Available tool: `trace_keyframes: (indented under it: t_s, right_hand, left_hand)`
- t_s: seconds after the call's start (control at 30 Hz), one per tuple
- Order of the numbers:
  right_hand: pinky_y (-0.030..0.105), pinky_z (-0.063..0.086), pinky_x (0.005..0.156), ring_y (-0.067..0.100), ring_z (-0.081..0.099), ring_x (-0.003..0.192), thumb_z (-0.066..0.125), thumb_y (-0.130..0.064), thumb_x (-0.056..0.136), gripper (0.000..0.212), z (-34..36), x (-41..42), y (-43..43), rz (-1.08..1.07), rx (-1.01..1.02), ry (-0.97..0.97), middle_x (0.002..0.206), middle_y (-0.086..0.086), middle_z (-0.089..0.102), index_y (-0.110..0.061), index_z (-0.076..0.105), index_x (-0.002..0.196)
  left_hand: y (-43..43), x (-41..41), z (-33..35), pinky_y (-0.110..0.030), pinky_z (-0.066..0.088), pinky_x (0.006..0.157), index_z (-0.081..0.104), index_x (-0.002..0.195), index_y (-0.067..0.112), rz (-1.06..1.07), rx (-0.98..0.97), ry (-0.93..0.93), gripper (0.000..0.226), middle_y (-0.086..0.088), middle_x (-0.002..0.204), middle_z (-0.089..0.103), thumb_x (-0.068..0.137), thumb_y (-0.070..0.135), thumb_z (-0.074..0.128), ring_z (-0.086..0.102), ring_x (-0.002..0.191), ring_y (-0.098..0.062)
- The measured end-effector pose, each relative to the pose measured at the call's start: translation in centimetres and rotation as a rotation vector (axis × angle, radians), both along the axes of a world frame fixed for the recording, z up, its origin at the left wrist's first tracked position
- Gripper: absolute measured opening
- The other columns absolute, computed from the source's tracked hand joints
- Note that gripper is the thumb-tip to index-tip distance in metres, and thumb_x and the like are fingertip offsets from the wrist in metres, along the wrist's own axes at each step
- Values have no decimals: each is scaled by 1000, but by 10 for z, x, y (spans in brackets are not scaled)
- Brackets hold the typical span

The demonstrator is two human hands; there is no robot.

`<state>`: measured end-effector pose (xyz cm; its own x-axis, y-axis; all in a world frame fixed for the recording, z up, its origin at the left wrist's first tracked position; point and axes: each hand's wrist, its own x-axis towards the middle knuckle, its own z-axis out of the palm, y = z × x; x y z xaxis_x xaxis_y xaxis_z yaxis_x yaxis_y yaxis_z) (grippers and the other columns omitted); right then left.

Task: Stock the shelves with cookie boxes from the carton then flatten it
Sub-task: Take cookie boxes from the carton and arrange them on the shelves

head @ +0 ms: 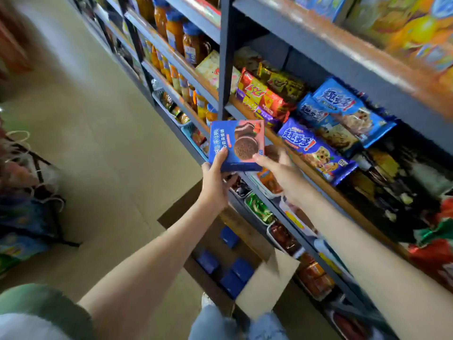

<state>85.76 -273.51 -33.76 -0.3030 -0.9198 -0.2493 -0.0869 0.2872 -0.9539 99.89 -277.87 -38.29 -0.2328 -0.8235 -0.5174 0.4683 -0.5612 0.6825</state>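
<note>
While our left hand (pixel 215 182) and right hand (pixel 282 173) gripped one cookie box (pixel 236 143) by the shelf (pixel 318 179), several boxes (pixel 241 268) lay in the carton (pixel 267 283), not yet flattened.

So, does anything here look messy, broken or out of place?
Nothing is spilled or damaged. The only untidy bits: the blue boxes left in the carton lie loose at different angles, and the blue cookie bags on the shelf overlap askew. The held-up cookie box looks intact.
</note>
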Motion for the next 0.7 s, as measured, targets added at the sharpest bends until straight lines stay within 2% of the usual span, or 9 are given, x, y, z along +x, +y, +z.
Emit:
trace_keyframes:
  t_s: [0.07,0.17,0.23,0.3,0.4,0.5,0.57,0.63,0.7]
  right_hand:
    - [11,45,76,8,59,93,68,-19,86,28,33,-10,5,4,-47,156,100,-4,64,-15,55,110]
    - [26,45,89,14,57,100,71,-18,83,30,73,-20,11,-13,-169,455,107,1,61,-14,53,107]
    - [23,42,90,16,55,103,70,-15,83,31,103,-24,19,-43,-296,598,110,5,58,-12,52,108]
    - [15,35,80,17,52,101,71,-16,83,30,136,-29,29,-87,-377,681,109,8,56,-10,49,104]
    - [11,34,71,13,52,90,73,-25,80,32,186,-43,45,-188,-463,702,99,1,55,-17,45,93]
    - [12,40,76,13,55,96,73,-29,80,31,229,-60,64,-265,-561,627,101,0,57,-22,45,91]
    - [12,38,84,10,52,103,75,-27,79,37,254,-70,79,-310,-645,622,104,-5,53,-20,44,98]
    - [22,38,100,6,50,113,75,-27,75,48,275,-80,92,-289,-735,641,113,-11,51,-23,42,108]
    - [32,36,109,6,47,124,76,-28,72,60,292,-87,103,-252,-799,666,127,-9,50,-27,39,119]
  left_hand:
    - [-8,-2,29,-27,48,77,46,112,21,-37,-118,-37,42,-1,105,63,79,35,69,62,89,-16]
    - [-23,-5,70,-25,48,74,43,121,20,-65,-336,-46,57,-2,111,62,71,34,68,62,86,-12]
    - [-27,-9,100,-22,50,70,40,126,18,-106,-442,-30,61,-5,116,60,73,32,67,64,86,-10]
    - [-28,-18,132,-21,50,68,40,125,18,-143,-533,-5,60,-3,110,61,73,33,67,64,84,-8]
    - [-22,-40,181,-26,49,70,41,124,13,-171,-641,97,67,-4,107,61,69,36,72,63,87,-13]
    - [-11,-65,230,-33,48,80,42,125,10,-197,-741,249,68,-4,112,62,69,35,70,63,95,-16]
    - [-2,-82,262,-35,48,89,45,120,9,-195,-776,348,63,-7,114,63,68,33,70,63,103,-19]
    - [9,-101,292,-47,43,102,43,126,-3,-196,-792,456,71,-22,124,57,69,27,72,56,117,-35]
    - [22,-119,318,-56,36,106,41,127,-9,-248,-811,510,76,-30,125,53,68,24,75,52,116,-44]
